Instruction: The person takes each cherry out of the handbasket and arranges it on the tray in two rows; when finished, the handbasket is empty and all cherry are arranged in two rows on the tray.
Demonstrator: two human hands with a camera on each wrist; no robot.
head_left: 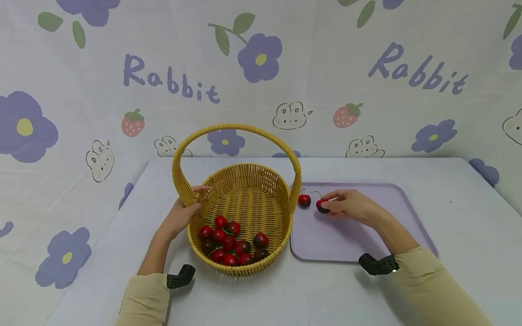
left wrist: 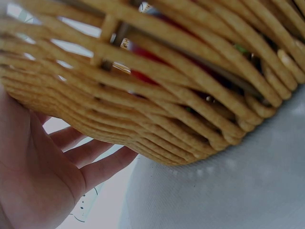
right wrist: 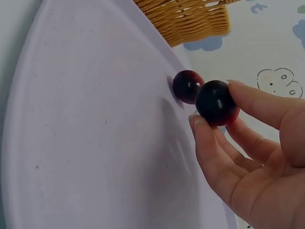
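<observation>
A yellow woven basket with a tall arched handle holds several dark red cherries in its near part. At the basket's left side, my left hand grips the rim by the foot of the handle; the left wrist view shows this hand against the outer weave. Above a light purple tray, my right hand pinches a cherry with a stem between thumb and fingers. Another cherry lies on the tray just left of it, also seen behind the held cherry in the right wrist view.
The tray stands directly right of the basket on a white-covered table. A white cloth printed with flowers, rabbits and strawberries hangs behind. The basket's handle arches high over its opening.
</observation>
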